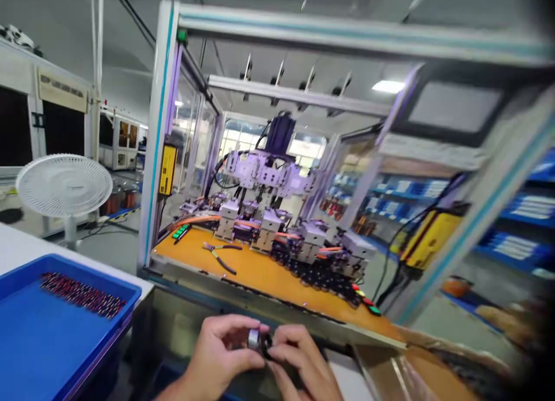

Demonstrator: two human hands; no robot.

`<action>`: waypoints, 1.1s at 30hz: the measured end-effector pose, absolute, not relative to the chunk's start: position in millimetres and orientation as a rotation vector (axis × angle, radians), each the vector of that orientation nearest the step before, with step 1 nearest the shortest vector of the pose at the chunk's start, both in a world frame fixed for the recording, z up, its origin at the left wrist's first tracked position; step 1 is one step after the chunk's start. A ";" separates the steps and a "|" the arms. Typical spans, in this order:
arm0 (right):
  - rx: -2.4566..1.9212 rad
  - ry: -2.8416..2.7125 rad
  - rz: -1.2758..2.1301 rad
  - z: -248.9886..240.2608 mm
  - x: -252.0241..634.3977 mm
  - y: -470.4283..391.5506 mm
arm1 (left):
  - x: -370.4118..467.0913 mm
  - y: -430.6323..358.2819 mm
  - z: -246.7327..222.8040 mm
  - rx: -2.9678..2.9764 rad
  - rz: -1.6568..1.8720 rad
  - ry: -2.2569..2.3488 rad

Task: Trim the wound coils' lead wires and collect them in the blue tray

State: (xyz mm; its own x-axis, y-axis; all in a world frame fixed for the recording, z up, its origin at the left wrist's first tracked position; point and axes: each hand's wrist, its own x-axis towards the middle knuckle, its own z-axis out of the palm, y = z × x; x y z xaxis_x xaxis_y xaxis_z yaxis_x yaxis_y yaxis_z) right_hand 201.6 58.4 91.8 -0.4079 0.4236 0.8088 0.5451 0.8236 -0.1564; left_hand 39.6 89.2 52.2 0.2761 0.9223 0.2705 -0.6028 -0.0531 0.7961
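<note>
Low in the middle of the view, my left hand [217,355] grips a small round part [254,338] with a silver rim and a dark side, pinched between thumb and fingers. From the other side my right hand [303,357] closes its fingertips on the dark face of the same part. Its exact kind is too small and blurred to tell. Both hands hover just in front of the machine's orange work surface [255,268]. On that surface lie a pair of pliers [221,255] with dark handles and a row of many black round parts [316,277].
At the left stands a blue tray [39,343] holding a bunch of small dark and red pieces [82,294]. A metal frame [158,129] with yellow sensor boxes [168,170] surrounds the machine. A white fan [65,184] stands behind the tray; a cardboard box [420,372] is at lower right.
</note>
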 end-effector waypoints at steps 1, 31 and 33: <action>-0.684 -2.006 -0.105 92.6 190.2 63.2 | 33.5 92.5 61.0 1.048 1.315 0.429; -0.410 -2.105 -0.064 296.4 219.6 254.3 | 18.2 231.1 297.0 0.963 0.979 0.827; -0.356 -2.115 -0.095 304.9 221.9 253.8 | 22.3 228.9 307.6 0.945 0.968 0.843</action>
